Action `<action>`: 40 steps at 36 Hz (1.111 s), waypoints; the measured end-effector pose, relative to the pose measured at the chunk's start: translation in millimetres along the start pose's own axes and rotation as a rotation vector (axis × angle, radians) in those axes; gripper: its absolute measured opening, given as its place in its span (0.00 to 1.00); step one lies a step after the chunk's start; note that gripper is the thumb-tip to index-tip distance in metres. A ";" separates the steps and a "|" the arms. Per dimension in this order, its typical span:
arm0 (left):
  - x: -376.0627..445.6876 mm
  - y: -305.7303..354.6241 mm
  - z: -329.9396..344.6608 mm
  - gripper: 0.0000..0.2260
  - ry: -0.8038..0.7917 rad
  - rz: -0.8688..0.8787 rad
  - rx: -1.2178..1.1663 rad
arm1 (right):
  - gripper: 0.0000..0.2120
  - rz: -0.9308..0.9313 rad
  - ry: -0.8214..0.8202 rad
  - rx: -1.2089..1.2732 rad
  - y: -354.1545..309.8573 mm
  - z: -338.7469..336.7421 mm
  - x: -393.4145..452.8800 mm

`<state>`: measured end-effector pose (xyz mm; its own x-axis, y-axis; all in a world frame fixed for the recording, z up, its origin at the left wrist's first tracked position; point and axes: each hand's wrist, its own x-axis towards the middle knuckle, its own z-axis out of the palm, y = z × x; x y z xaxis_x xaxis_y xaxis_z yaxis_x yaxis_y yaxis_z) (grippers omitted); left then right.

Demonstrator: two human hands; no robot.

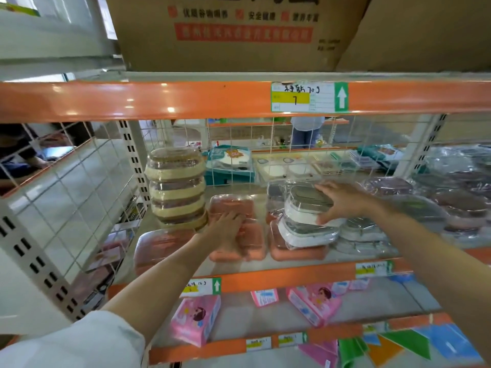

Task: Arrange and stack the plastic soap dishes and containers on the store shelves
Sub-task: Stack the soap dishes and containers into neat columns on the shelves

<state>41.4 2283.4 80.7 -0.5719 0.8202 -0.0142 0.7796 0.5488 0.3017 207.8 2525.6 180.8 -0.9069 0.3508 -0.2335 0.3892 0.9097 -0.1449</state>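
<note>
We had our left hand (228,226) flat, fingers straight, on a pink soap dish (237,236); the right hand (342,200) gripped the white-and-grey soap dish (305,208) topping its stack on the shelf (279,277).

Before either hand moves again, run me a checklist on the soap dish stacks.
1. Right hand gripping the top white soap dish: ok, fingers curl round its edge.
2. White stack squared up: not ok, the dishes sit tilted and offset on a pink dish.
3. Left hand steadying the pink soap dishes: ok, it rests flat on them.
4. Round container stack upright: not ok, it leans slightly.
5. Wrappers intact: cannot tell, glare hides them.
</note>
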 end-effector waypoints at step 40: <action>-102.5 -73.9 -84.5 0.54 -0.141 -0.300 0.116 | 0.50 -0.147 -0.012 -0.098 -157.2 75.8 111.5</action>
<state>20.9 2145.2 140.4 -0.7452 0.6296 -0.2196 0.6108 0.7766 0.1540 57.8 2404.8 104.6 -0.9507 0.2103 -0.2280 0.2345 0.9685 -0.0841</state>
